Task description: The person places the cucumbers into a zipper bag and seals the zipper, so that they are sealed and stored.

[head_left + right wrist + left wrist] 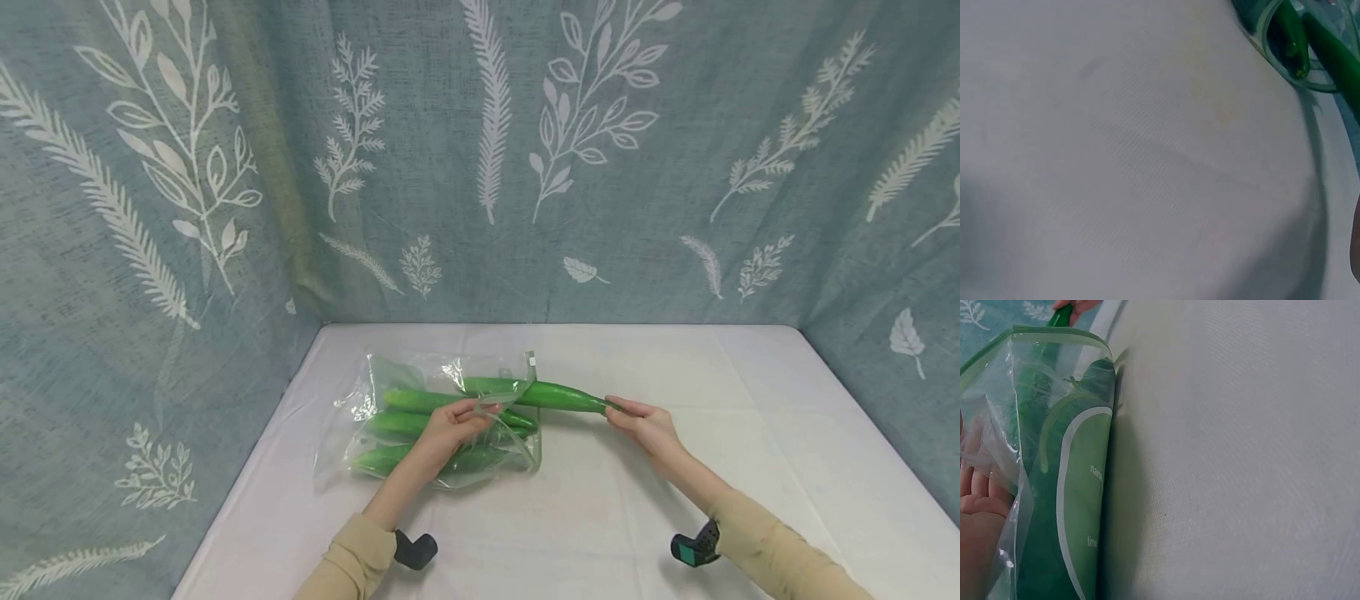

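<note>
A clear plastic storage bag with a green-edged mouth lies on its side, its opening facing right. Three cucumbers rest inside it. My left hand pinches the bag's film near the mouth, holding the upper layer raised. Another cucumber lies partway in through the mouth, along the far side of the bag. Its outer end is pinched between thumb and fingers of my right hand. In the left wrist view, a green label panel shows on the bag. The right wrist view catches the held cucumber entering the round opening.
A white cloth covers the table. Blue-green curtains with white leaf prints hang behind it and along both sides. Dark wrist cameras sit on both forearms.
</note>
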`<state>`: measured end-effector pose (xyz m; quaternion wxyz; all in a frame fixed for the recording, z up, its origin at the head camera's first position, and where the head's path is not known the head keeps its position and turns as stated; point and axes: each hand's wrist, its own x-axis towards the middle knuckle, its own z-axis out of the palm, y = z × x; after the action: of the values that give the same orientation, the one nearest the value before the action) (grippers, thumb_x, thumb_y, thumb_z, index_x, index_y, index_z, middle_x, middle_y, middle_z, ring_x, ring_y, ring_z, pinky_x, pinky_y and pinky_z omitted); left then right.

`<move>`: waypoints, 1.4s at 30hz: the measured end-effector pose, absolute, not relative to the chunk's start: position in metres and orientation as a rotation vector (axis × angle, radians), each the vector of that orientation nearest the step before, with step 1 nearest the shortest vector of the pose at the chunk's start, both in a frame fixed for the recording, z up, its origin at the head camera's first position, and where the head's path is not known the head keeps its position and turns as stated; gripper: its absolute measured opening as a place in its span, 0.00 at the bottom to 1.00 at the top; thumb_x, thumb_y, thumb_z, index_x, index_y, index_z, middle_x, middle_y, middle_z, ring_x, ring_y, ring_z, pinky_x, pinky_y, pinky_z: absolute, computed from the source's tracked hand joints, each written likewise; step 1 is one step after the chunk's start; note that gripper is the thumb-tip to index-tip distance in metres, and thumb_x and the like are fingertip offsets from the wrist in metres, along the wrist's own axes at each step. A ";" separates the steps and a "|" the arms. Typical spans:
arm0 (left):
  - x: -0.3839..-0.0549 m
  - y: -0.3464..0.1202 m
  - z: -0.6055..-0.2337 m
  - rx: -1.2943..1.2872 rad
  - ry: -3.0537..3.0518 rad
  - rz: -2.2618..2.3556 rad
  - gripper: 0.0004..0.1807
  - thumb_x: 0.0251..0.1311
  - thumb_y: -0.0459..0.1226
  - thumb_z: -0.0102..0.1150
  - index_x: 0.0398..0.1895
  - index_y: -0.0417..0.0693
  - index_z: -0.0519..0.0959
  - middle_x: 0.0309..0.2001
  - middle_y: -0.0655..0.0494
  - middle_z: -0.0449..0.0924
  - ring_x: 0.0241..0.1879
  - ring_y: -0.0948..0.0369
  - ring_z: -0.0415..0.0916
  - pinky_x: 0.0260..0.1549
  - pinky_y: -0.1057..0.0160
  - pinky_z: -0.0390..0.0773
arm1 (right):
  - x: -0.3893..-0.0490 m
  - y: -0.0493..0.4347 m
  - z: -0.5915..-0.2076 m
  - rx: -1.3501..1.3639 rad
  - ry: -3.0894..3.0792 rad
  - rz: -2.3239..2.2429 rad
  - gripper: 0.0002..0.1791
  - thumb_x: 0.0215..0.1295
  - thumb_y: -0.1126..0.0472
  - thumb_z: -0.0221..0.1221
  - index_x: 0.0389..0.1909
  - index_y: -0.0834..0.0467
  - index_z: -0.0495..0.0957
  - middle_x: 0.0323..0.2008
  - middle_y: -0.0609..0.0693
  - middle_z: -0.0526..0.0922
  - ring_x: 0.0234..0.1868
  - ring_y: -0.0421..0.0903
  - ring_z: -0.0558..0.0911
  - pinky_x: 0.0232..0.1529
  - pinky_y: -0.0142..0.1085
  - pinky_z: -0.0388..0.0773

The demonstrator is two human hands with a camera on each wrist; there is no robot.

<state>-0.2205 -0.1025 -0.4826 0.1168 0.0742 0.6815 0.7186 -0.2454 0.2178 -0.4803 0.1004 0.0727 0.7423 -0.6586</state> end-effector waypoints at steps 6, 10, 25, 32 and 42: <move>-0.220 -0.103 -0.483 0.238 1.992 2.116 0.25 0.61 0.32 0.58 0.61 0.32 0.69 0.51 0.57 0.83 0.46 0.73 0.79 0.47 0.74 0.76 | -0.250 0.202 -0.479 0.141 2.323 -1.828 0.26 0.60 0.58 0.63 0.58 0.64 0.74 0.62 0.63 0.72 0.50 0.43 0.81 0.56 0.39 0.76; -0.220 -0.103 -0.483 0.265 1.977 2.131 0.26 0.61 0.32 0.57 0.62 0.31 0.68 0.51 0.56 0.83 0.47 0.73 0.79 0.48 0.73 0.76 | -0.251 0.192 -0.481 0.112 2.346 -1.808 0.25 0.59 0.57 0.64 0.56 0.63 0.76 0.61 0.62 0.74 0.55 0.50 0.79 0.56 0.42 0.76; -0.221 -0.102 -0.482 0.270 1.986 2.110 0.24 0.61 0.33 0.58 0.61 0.34 0.70 0.52 0.57 0.82 0.50 0.71 0.77 0.51 0.71 0.75 | -0.259 0.160 -0.482 -0.030 2.408 -1.762 0.24 0.57 0.55 0.66 0.54 0.60 0.78 0.54 0.58 0.80 0.60 0.56 0.76 0.62 0.48 0.71; -0.220 -0.102 -0.480 0.265 1.971 2.106 0.26 0.62 0.33 0.57 0.62 0.33 0.68 0.51 0.59 0.83 0.51 0.71 0.77 0.53 0.70 0.74 | -0.263 0.148 -0.483 -0.096 2.416 -1.763 0.22 0.57 0.57 0.66 0.52 0.60 0.79 0.52 0.58 0.82 0.60 0.56 0.76 0.63 0.49 0.69; -0.217 -0.104 -0.478 0.211 2.002 2.074 0.30 0.62 0.35 0.57 0.66 0.33 0.64 0.51 0.61 0.83 0.39 0.75 0.76 0.32 0.74 0.69 | -0.268 0.134 -0.489 -0.188 2.421 -1.723 0.19 0.58 0.60 0.64 0.51 0.58 0.80 0.53 0.57 0.81 0.59 0.56 0.77 0.62 0.50 0.70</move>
<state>-0.2174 -0.1036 -0.4779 0.1255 0.0724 0.6872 0.7119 -0.2683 0.1340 -0.4892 0.0821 -0.0629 0.8103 -0.5768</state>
